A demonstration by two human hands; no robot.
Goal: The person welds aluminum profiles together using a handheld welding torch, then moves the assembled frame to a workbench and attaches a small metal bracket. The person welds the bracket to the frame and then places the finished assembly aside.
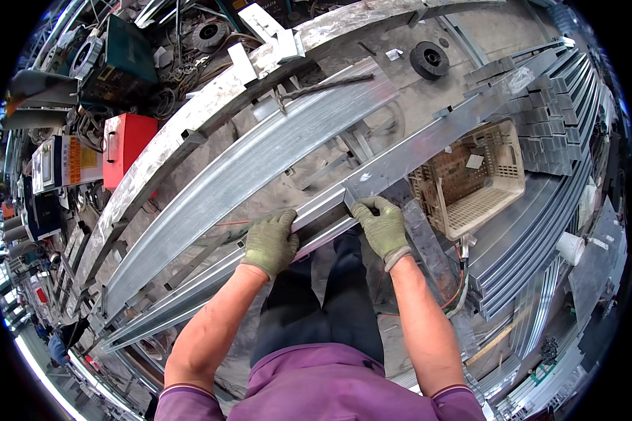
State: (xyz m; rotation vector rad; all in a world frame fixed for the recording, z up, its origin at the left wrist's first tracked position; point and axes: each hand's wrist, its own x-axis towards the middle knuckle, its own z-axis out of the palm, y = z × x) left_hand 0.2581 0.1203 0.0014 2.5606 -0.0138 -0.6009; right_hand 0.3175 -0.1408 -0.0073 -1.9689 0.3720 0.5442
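Left gloved hand (270, 242): fingers curled together, grasping metal channel (321, 209), which slants from near left to centre. Right gloved hand (380, 228): fingers bent, touching channel's far end; cannot tell if clenched. Farther right: beige crate (484, 203).

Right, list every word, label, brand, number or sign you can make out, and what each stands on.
Wording isn't copied here, only where print shows:
White boxy machine with orange-yellow panel: rows of small print.
Dark green metal box: small marks, too blurred to read.
Dark box at top edge: pale lettering, partly cut off.
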